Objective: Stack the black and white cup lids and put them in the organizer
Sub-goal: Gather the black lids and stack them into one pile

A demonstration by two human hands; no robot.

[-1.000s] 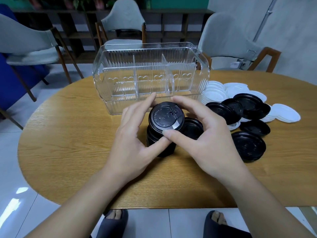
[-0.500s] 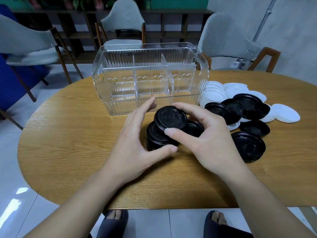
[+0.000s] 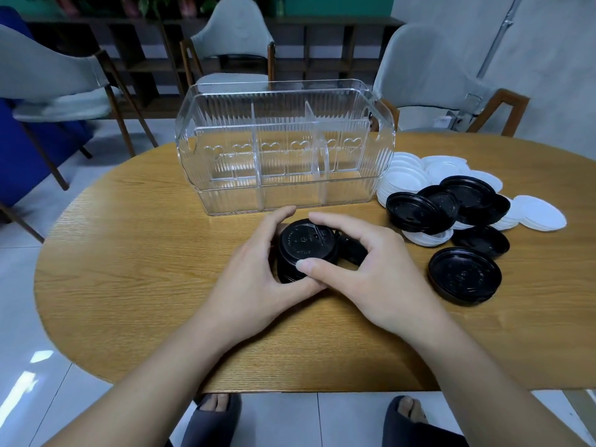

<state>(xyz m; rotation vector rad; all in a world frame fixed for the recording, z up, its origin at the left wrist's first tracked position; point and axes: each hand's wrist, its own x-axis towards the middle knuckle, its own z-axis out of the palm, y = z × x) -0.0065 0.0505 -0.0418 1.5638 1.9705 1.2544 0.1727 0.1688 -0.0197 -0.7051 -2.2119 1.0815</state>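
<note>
Both hands around round, ridged black lid stack.

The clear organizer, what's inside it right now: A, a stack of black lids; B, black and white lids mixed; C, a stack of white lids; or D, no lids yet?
D: the clear organizer shows only its own dividers, while both hands hold the black lid stack on the table in front of it.

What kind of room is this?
Probably a café or office break room: a round wooden table, padded chairs around it, and piles of loose takeaway cup lids beside a clear organizer.
</note>
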